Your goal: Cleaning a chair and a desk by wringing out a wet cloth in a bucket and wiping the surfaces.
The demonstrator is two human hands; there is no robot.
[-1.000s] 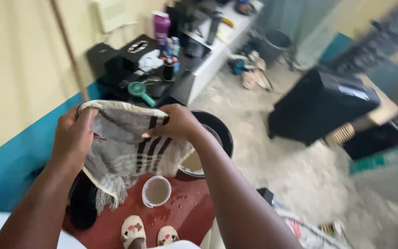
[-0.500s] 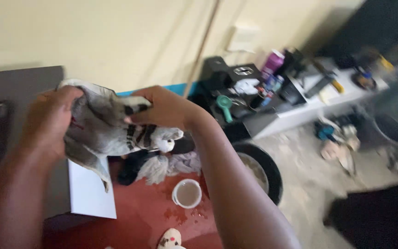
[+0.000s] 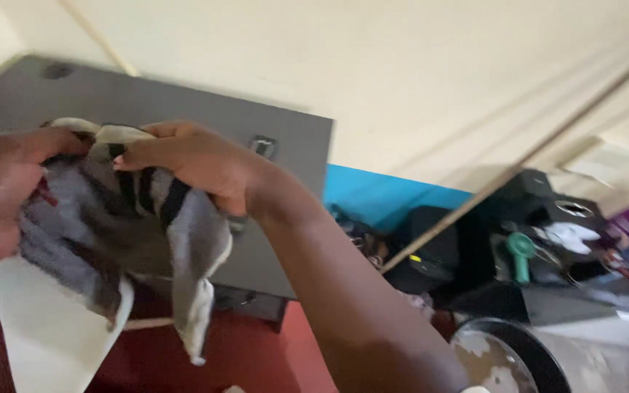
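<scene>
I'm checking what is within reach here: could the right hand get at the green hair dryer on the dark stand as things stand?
Probably not straight away. The right hand is gripping the grey striped cloth together with the left hand, and the green hair dryer sits well off to the right, apart from both hands.

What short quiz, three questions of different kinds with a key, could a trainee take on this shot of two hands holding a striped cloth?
1. True or false: only the right hand holds the grey striped cloth.
2. Which stands directly behind the cloth? A) dark grey case B) green hand fan C) round black basin
3. What colour is the wall band beside the case?

Key
1. False: the left hand has a grip on it too.
2. A
3. Blue
</scene>
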